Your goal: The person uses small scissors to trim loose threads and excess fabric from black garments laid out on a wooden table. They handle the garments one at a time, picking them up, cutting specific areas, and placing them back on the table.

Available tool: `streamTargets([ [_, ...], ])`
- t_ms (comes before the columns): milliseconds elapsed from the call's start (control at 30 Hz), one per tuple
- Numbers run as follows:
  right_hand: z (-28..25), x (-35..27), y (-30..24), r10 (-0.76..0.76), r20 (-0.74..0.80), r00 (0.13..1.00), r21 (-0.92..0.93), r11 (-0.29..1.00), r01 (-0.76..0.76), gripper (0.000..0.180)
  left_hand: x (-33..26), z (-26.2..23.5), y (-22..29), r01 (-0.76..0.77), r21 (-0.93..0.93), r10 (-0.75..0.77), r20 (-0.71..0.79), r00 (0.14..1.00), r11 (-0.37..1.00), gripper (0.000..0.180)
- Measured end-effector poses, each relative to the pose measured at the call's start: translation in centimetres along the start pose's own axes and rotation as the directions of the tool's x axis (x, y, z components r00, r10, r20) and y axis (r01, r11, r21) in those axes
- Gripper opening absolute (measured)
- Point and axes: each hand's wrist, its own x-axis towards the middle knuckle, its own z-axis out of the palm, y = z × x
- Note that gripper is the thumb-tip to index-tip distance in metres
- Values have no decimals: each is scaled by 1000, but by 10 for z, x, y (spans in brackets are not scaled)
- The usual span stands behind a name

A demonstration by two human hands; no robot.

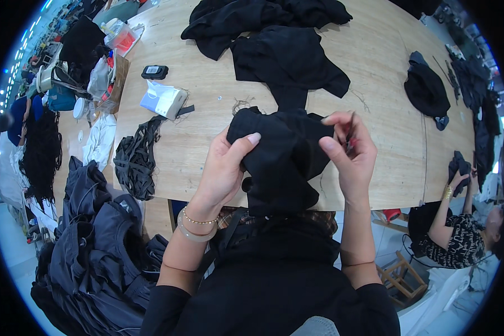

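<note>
My left hand [231, 159] grips the left edge of a black cloth garment piece [280, 148], its thumb lying on top. The cloth hangs over the table's near edge in front of my body. At the cloth's right side is my right hand [354, 154], its thumb and index finger apart near the edge. Tucked in that hand's palm and curled fingers are small dark thread snips [350, 140] with a red part, mostly hidden. Beyond the piece, more black garment pieces [288, 56] lie on the wooden table [386, 73].
On the left are a tissue pack [163, 101], a small black device [154, 72], a heap of black straps [137, 154] and piled dark garments [98, 241]. A black cap-like piece [427, 89] lies right. Another person [456, 238] handles dark cloth there, near a wooden stool [403, 280].
</note>
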Motion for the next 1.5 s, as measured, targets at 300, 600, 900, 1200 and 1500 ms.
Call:
streamTargets([
  [300, 13, -7, 18, -412, 190, 891, -251, 857, 450, 48, 2, -18, -6, 216, -277, -201, 82, 976, 936, 34],
  [600, 10, -2, 25, -115, -17, 993, 39, 993, 115, 4, -1, -31, -8, 195, -301, -211, -20, 977, 933, 32],
  [900, 27, -5, 19, -320, 176, 931, -177, 920, 349, 30, -1, -30, -9, 244, -379, -241, 55, 969, 893, 33],
  [1200, 1, -12, 0, 284, 170, 944, 108, 947, -304, 15, -4, -43, -7, 157, -475, -93, 156, 983, 866, 43],
  [1500, 12, -16, -8, 201, 222, 954, -197, 968, -158, 21, -3, -36, -6, 188, -481, -119, 171, 978, 856, 44],
])
